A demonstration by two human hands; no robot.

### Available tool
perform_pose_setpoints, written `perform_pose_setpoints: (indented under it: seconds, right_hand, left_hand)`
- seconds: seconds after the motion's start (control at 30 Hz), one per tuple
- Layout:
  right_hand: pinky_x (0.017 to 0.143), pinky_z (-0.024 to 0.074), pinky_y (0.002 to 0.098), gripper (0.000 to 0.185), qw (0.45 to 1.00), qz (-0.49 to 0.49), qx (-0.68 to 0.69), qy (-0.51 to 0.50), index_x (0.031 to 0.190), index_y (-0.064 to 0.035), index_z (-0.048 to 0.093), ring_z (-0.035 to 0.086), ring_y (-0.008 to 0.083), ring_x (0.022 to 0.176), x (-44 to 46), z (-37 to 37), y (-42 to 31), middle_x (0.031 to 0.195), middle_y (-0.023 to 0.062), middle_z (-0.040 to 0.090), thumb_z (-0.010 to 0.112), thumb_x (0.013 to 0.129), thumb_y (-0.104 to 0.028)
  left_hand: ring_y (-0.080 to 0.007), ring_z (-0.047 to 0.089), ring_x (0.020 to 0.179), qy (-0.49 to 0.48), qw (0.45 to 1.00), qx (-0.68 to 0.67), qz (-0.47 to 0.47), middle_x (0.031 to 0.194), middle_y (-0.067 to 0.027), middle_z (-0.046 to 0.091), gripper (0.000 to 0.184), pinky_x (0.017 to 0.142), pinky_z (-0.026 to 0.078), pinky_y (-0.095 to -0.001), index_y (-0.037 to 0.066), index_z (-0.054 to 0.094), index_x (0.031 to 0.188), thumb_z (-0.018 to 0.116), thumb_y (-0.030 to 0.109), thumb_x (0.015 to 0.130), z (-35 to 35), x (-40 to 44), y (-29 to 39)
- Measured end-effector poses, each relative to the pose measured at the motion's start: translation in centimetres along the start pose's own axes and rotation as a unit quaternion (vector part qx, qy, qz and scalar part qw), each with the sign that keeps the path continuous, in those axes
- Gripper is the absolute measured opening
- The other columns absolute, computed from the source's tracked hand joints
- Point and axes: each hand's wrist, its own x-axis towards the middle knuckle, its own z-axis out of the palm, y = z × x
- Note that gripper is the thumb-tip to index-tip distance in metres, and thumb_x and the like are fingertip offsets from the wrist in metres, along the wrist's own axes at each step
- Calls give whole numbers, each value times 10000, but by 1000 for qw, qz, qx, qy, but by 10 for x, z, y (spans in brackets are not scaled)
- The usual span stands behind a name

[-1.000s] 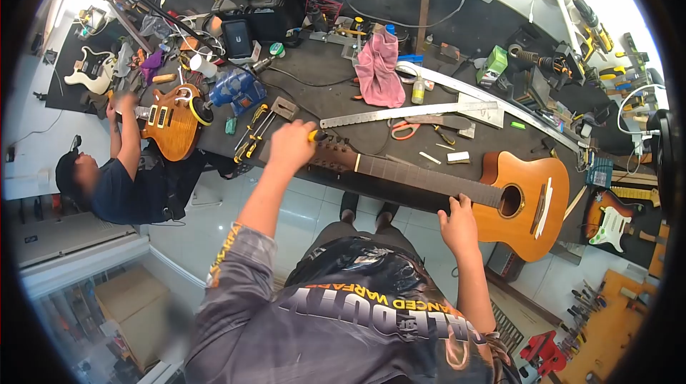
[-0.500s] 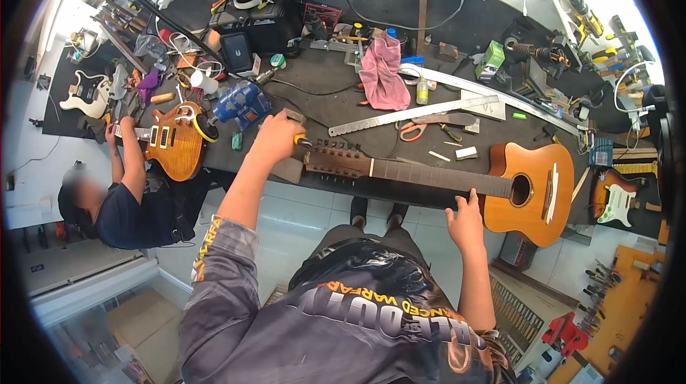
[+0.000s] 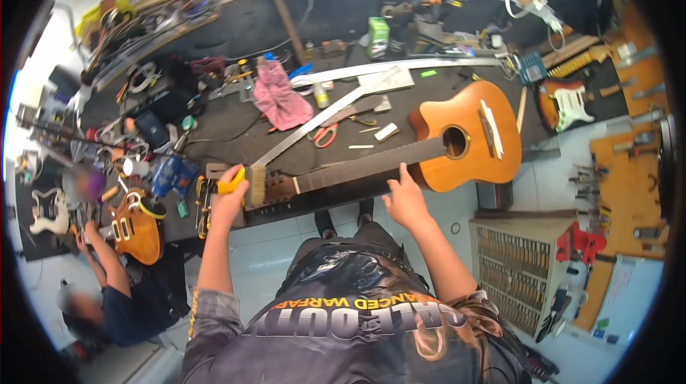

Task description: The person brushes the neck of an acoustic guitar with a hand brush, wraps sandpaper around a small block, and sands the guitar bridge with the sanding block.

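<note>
A yellow-handled brush [image 3: 256, 185] is gripped in my left hand [image 3: 229, 198], its pale bristles upright beside the tuners of a dark headstock [image 3: 280, 189]. The headstock belongs to an acoustic guitar [image 3: 468, 166] that lies face up along the front of the bench, its neck [image 3: 364, 164] pointing left. My right hand [image 3: 407, 199] is at the near edge of the neck, close to the body, with its index finger stretched out and nothing held. White pieces lie on the bridge [image 3: 493, 130].
Behind the neck lie a long metal ruler [image 3: 307, 126], red-handled scissors [image 3: 325, 136] and a pink cloth [image 3: 280, 98]. A blue vise [image 3: 174, 175] stands to the left. A co-worker's arm [image 3: 107, 262] reaches toward an orange electric guitar [image 3: 139, 230].
The view has swung, so the bench appears further left. My left hand has turned, bringing the brush's bristles into sight by the headstock. My right hand stays by the neck.
</note>
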Motion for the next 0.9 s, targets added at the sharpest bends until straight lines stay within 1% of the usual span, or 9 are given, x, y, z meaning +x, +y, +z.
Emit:
perform_pose_setpoints:
  seconds: [0.03,0.13,0.17,0.3,0.37,0.5,0.57,0.7,0.9]
  right_hand:
    - [1246,486,549,474,1000,-4,0,4,1365,8,730,553,504,1524,-2,1,2,1794,380,325,855,972,-226]
    - [1261,476,537,441,999,-18,28,-17,1364,3,728,531,491,1548,-2,-1,15,1802,373,313,827,998,-221]
    - [1264,475,535,436,998,-23,45,-26,1364,2,728,530,490,1549,-1,-1,20,1800,374,315,823,1002,-221]
    - [1256,488,528,421,992,-63,104,-39,1407,4,712,563,446,1534,2,-20,46,1808,307,359,773,1049,-209]
    - [1222,514,503,397,984,-70,158,-45,1425,1,706,615,401,1473,2,-36,61,1685,229,545,715,1092,-215]
    - [1159,543,484,376,961,-80,256,-74,1424,-15,709,667,394,1378,4,-67,108,1481,206,692,665,1124,-237]
    - [1140,550,476,367,955,-82,273,-85,1418,-12,709,685,400,1343,5,-82,137,1413,207,725,651,1131,-233]
    - [1100,566,470,347,949,-96,290,-81,1394,-7,714,715,404,1287,9,-97,205,1359,203,752,642,1133,-223]
    - [1020,597,463,297,928,-48,366,-56,1334,3,731,762,381,1189,19,-125,278,1275,185,784,634,1124,-183]
  left_hand:
    - [-271,732,1281,-30,997,-78,-7,1377,-158,777,513,1102,553,-390,78,741,1464,770,149,957,12,-8,0]
    - [-269,736,1274,-50,994,95,-5,1324,-149,786,495,1093,557,-389,72,736,1443,748,129,951,-2,-14,-2]
    - [-343,785,1197,-21,956,294,-4,1332,-152,781,448,1046,599,-452,128,761,1366,687,91,926,-9,-13,34]
    - [-310,749,1178,88,982,160,-41,1259,-151,768,406,1058,575,-428,59,743,1316,653,78,921,4,-10,26]
    - [-356,740,1181,124,987,96,-17,1262,-179,745,355,1036,580,-448,26,741,1245,656,57,902,40,-15,56]
    - [-367,722,1242,24,986,130,101,1287,-181,750,348,1111,553,-449,8,733,1254,689,39,910,166,-14,157]
    - [-343,718,1268,-38,982,-14,187,1328,-165,751,375,1128,546,-443,16,722,1334,711,62,962,239,3,197]
    - [-312,706,1297,-151,975,-139,90,1396,-147,734,495,1142,533,-429,15,641,1510,739,139,1041,352,34,292]
    - [-338,777,1179,-273,943,158,103,1305,-149,806,414,1029,609,-422,117,770,1379,748,203,974,384,67,364]
